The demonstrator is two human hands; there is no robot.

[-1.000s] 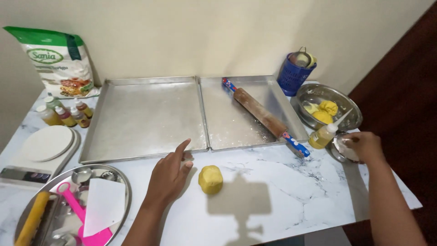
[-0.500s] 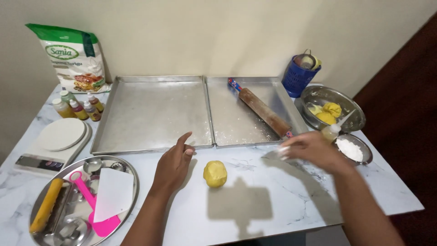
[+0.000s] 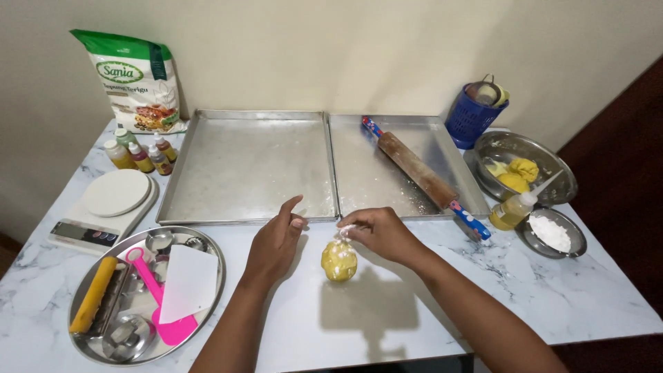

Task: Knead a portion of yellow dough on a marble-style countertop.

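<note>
Flouring step: my right hand [image 3: 376, 231], fingertips pinched on white flour, dusts the yellow dough ball [image 3: 339, 260]; left hand [image 3: 276, 242] rests half-spread alongside. Rolling pin [image 3: 418, 170] likely needed next.

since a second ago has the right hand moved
Yes. The right hand has come left from the small flour bowl and now hangs over the yellow dough ball, fingertips pinched with white powder on them.

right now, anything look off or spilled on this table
Mostly tidy. The rolling pin lies diagonally in the right tray, one handle poking over the front rim. White powder dusts both trays and the dough ball under the right hand.
</note>
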